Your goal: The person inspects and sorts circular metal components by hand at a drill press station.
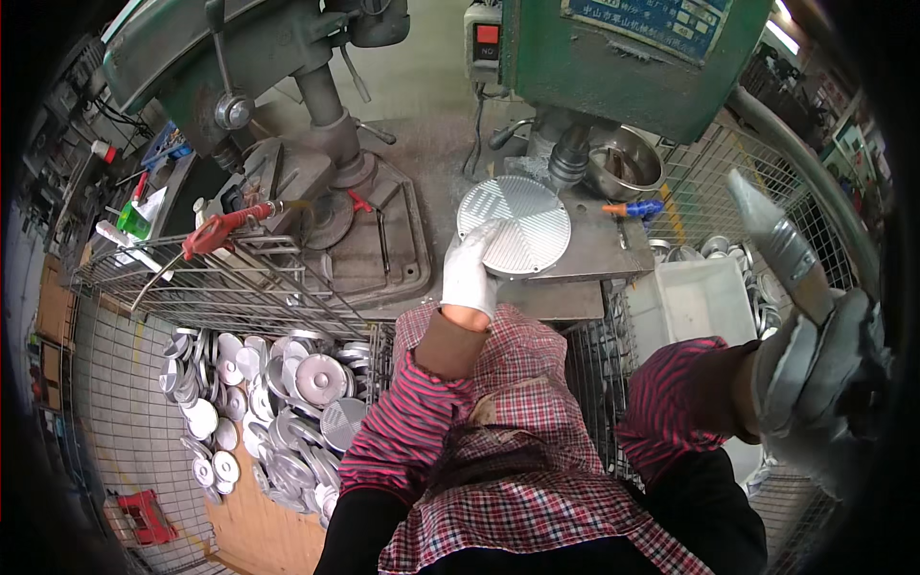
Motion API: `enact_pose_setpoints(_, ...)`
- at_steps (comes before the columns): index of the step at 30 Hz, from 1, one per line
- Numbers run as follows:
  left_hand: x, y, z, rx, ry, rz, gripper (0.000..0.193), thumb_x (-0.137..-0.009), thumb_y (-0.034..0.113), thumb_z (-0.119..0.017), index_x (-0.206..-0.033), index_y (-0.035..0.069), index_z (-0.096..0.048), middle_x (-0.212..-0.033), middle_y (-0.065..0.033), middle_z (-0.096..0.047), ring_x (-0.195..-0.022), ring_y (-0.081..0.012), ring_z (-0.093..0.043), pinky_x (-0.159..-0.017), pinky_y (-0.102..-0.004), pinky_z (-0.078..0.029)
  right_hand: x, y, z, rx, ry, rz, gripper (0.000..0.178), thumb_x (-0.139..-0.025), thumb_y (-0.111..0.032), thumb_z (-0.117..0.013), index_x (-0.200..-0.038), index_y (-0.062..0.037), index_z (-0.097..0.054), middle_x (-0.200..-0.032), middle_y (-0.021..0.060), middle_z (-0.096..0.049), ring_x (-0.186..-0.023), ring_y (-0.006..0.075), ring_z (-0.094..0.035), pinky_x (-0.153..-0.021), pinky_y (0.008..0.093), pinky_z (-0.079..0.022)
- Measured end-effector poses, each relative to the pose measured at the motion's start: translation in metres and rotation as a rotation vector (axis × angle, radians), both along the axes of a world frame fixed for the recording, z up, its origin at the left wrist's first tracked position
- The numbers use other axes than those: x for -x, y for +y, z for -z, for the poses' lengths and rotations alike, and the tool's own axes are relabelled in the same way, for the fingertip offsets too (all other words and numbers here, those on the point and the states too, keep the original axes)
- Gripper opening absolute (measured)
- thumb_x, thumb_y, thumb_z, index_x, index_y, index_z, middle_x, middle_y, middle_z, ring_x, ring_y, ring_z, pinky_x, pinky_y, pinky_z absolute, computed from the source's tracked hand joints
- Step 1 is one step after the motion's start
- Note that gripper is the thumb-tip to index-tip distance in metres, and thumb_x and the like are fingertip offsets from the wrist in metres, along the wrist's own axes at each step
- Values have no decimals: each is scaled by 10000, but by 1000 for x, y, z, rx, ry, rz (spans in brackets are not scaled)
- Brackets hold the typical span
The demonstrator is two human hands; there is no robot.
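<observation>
My left hand (468,278), in a white glove, grips the near left edge of a round ribbed metal disc (526,216). The disc lies under or close to the chuck (569,158) of the green drill press (613,72); whether it rests flat on the table cannot be made out. Off to the right, my gloved right hand (824,359) is closed round the handle of a paintbrush (778,235). Its pale bristles point up and away from the disc. Part of this hand is blurred and dark at the picture's rim.
Left of the disc stands a second drill press (331,144). A red air gun (225,230) lies on the wire basket's edge. Many metal discs (287,412) fill the lower left. Behind the chuck sits a metal bowl (628,168), near an orange-and-blue nozzle (632,208). A white bin (704,302) stands right.
</observation>
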State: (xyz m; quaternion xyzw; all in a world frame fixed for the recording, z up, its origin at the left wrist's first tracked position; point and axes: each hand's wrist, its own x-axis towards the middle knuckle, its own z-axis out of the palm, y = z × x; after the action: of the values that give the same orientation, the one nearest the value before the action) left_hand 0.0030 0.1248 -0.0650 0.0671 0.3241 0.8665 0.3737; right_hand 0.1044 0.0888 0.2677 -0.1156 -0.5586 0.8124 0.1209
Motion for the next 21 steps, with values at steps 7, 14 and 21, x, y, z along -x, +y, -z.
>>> enact_pose_setpoints(7,-1,0,0,-74,-17,-57,263,-869,113,-561,-1110,7,-565,-1107,-88,-603,-1046,-201,-566,-892,-355,-457,-126,84,67,-64,351,-18,504,-888,-314,-550,-1158,101,-460,-975,200,-589,-704,181,-607,-565,285,-526)
enact_pose_setpoints(14,2,-4,-5,-76,-21,-24,267,-867,105,-546,-1106,-12,-570,-1101,-104,-612,-1015,-213,-585,-891,-335,-453,-219,201,122,-97,703,-22,482,-892,-283,-568,-1203,68,-457,-995,167,-593,-722,193,-593,-590,297,-521)
enact_pose_setpoints(21,3,-2,-14,-3,-91,-57,286,-866,105,-558,-1120,-26,-576,-1064,-113,-628,-981,-207,-600,-858,-314,-472,-63,142,219,-124,820,810,436,-908,-273,-528,-1239,0,-446,-1023,102,-572,-609,95,-490,-452,212,-410)
